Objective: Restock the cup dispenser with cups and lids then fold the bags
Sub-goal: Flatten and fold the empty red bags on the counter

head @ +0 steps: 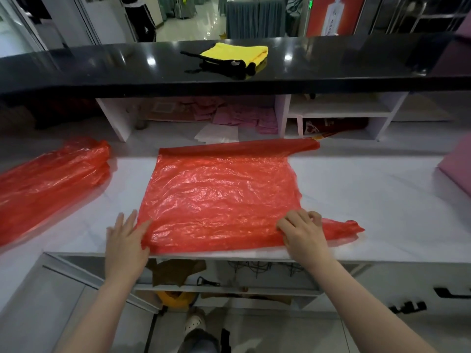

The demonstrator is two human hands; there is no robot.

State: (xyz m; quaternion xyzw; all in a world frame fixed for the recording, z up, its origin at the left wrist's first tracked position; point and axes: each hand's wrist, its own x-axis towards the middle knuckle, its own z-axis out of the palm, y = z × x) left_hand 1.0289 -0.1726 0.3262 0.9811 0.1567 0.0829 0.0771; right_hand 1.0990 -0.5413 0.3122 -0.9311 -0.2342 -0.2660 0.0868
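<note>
A second red bag [48, 182] waits crumpled at the counter's left. The left hand [126, 238] lies flat, fingers straight, pinning the near left corner of the spread bag [219, 194] on the counter [369, 200]. The right hand [302, 231] pinches the near right edge, fingers curled. Best to lift both corners evenly and carry the near edge to the far one, smoothing air out.

White tabletop [369, 200] up front, glossy black counter ledge [102, 67] above it catching ceiling light glare, white cubby shelves [339, 113] underneath, shiny tiled floor [193, 24] beyond.
</note>
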